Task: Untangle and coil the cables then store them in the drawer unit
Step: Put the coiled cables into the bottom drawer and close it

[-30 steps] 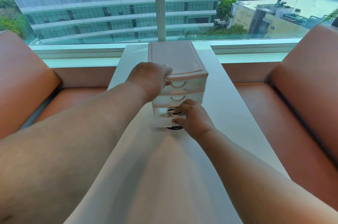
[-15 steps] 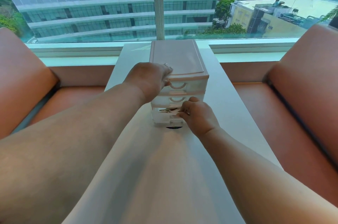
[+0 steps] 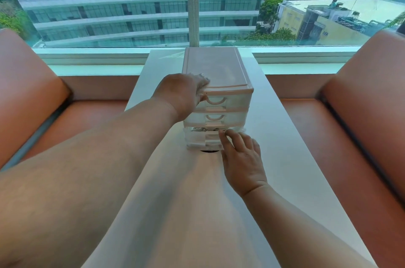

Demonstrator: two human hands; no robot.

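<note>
Gripping the drawer unit (image 3: 219, 70) at its top front corner with our left hand (image 3: 182, 92), we lay the straight fingers of our right hand (image 3: 243, 158) on the lowest drawer (image 3: 202, 139); cables (image 3: 203, 129) show inside it. The unit stands on the white table (image 3: 285, 158).

Light: bright, even daylight; it came through the window (image 3: 131, 4) beyond both hands. No hard glare.
Reflection: faint pale streaks lay on the white bench (image 3: 285, 147) beyond the left hand (image 3: 182, 94); a warm pinkish tint lay on it between the forearms.
Shadows: soft and weak, darkest under the drawer unit (image 3: 219, 66), just left of the right hand (image 3: 243, 160).
Blur: fingertips of the right hand were smeared; the left forearm behind its hand was soft.
Distortion: building lines bowed far out to either side of the hands.
Cast: greenish on the glass.
</note>
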